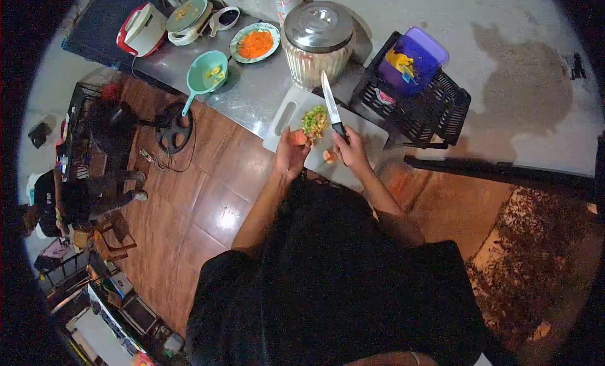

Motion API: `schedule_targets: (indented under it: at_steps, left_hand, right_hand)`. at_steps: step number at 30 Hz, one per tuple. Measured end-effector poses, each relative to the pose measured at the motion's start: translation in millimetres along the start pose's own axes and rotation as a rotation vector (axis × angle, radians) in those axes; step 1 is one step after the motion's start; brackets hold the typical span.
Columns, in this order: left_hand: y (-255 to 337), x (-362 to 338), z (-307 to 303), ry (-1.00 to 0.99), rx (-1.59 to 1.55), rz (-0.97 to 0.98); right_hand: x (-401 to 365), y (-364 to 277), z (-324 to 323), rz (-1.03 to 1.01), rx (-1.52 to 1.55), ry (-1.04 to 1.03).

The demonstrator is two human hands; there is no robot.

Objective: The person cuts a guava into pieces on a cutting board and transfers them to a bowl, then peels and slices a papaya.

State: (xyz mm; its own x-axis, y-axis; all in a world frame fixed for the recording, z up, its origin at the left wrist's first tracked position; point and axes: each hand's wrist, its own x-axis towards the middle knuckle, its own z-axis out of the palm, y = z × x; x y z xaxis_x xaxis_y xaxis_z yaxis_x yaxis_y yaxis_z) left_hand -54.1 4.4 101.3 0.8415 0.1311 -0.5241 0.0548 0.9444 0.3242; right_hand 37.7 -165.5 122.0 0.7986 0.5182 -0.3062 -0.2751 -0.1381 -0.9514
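Note:
My left hand [292, 154] is closed around an orange-red piece of vegetable [298, 137], over the left part of a white cutting board [282, 128]. My right hand [352, 150] grips a kitchen knife [330, 101] by its black handle, the blade pointing up and away from me. Between the hands, a small heap of chopped green and pale vegetables [314, 120] lies on the board. Below it, close to my right hand, rests another orange chunk [329, 156].
Behind the board stands a big lidded container [318, 45]. To its right, a purple bin [428, 48] sits on a black crate [441, 108]. Leftward are a plate of shredded orange vegetable [255, 45], a green strainer [207, 72] and a rice cooker [143, 29]. Another person [69, 199] is far left.

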Motion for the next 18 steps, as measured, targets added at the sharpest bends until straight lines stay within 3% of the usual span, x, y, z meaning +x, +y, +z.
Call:
schedule_targets:
  at_steps: [2, 5, 7, 8, 11, 13, 18]
  left_hand:
    - [4, -10, 21, 0.030, -0.084, 0.012]
    - [12, -30, 58, -0.142, -0.186, 0.115]
    - [18, -45, 87, -0.132, -0.223, 0.208]
    - [19, -52, 101, -0.135, -0.220, 0.211]
    - [21, -66, 127, -0.090, -0.274, 0.242]
    - [20, -71, 133, -0.374, -0.301, 0.200]
    - [9, -96, 163, -0.270, -0.217, 0.268]
  right_hand:
    - [-17, -20, 2, -0.030, 0.010, -0.032]
    - [-49, -65, 4, -0.048, -0.034, -0.099]
    - [-67, -91, 8, -0.143, -0.200, -0.129]
    - [-72, -101, 8, -0.342, -0.417, -0.108]
    - [-89, -122, 15, -0.426, -0.486, -0.077]
    - [-93, -122, 15, -0.423, -0.456, -0.090]
    - [-107, -141, 11, -0.411, -0.495, -0.081]
